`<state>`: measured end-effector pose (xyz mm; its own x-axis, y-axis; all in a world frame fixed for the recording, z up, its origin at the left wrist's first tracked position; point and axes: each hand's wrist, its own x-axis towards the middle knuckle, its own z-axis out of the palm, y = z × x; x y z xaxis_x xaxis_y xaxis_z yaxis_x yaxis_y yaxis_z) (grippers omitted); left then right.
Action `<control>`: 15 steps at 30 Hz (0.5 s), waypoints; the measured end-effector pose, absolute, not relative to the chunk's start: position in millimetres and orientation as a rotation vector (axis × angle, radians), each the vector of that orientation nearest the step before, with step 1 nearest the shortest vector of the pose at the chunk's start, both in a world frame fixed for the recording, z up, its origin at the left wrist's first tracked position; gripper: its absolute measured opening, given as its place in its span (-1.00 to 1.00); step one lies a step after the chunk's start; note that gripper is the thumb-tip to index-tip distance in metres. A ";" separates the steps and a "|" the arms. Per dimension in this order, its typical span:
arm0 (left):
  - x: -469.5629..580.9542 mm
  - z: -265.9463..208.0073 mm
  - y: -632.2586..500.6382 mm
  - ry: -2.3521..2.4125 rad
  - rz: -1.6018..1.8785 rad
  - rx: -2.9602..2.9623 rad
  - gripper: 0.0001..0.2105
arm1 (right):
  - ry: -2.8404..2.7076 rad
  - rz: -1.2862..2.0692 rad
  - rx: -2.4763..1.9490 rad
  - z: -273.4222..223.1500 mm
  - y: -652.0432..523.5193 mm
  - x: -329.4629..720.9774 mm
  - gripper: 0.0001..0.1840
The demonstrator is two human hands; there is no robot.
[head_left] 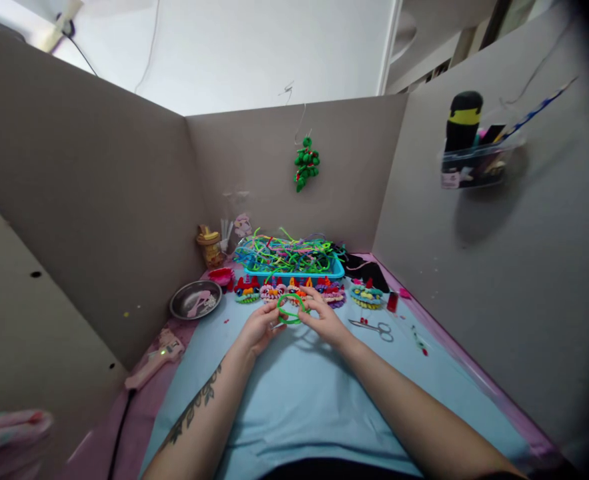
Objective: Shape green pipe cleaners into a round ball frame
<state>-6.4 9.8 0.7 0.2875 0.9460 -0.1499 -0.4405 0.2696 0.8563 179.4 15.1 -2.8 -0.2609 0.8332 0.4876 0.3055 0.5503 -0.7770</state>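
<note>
Black fabric (pixel 339 470) juts in at the bottom edge between two bare forearms (pixel 201 407), the left one tattooed with dark leaves, as a person works at a pink-covered table (pixel 99 433) spread with a light blue cloth (pixel 304 407). The left hand (pixel 263 327) pinches one side of a bright green, fuzzy, ring-shaped strand (pixel 290 321), its fingers drawn in narrow, while the right hand (pixel 327 321) grips the opposite side between thumb and bent fingers. The ring is held above the cloth, between the two hands, in front of a row of small, multicoloured, fuzzy figures (pixel 271 291). Behind the row sits a bright blue, rectangular plastic tray (pixel 324 275) heaped with tangled, fuzzy strands (pixel 294 253), lime green and blue among them. At right, a separate yellow, teal and red figure (pixel 367 297) rests near a small, red, block-like object (pixel 392 302); silver metal scissors (pixel 384 331) lie closer to the right hand. At left, a round metal bowl (pixel 178 303) holds pale pink and white pieces (pixel 200 303), and a pink glue gun (pixel 157 360) with a black cord (pixel 120 433) lies beside the cloth. Above, a dark green, lumpy ornament (pixel 307 163) flecked with red hangs against the grey back panel (pixel 239 160).
</note>
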 end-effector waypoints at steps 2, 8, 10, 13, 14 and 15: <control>-7.8 2.2 9.5 0.749 1.042 0.787 -0.70 | -1.801 0.728 -0.925 -3.4 16.9 183.7 -0.77; -7.4 4.4 6.7 0.737 0.996 0.812 -0.72 | -1.821 0.791 -0.914 -9.3 22.7 189.8 -0.74; -7.5 3.5 6.6 0.742 0.998 0.839 -0.73 | -1.829 0.812 -0.911 -9.7 23.0 189.8 -0.74; -8.1 1.4 7.0 0.748 0.983 0.877 -0.75 | -1.836 0.824 -0.895 -8.6 21.6 189.4 -0.75; -8.2 0.8 7.2 0.752 0.974 0.882 -0.75 | -1.840 0.820 -0.884 -8.1 21.0 189.2 -0.75; -8.3 0.3 7.2 0.757 0.967 0.883 -0.75 | -1.844 0.814 -0.875 -7.8 20.5 188.9 -0.75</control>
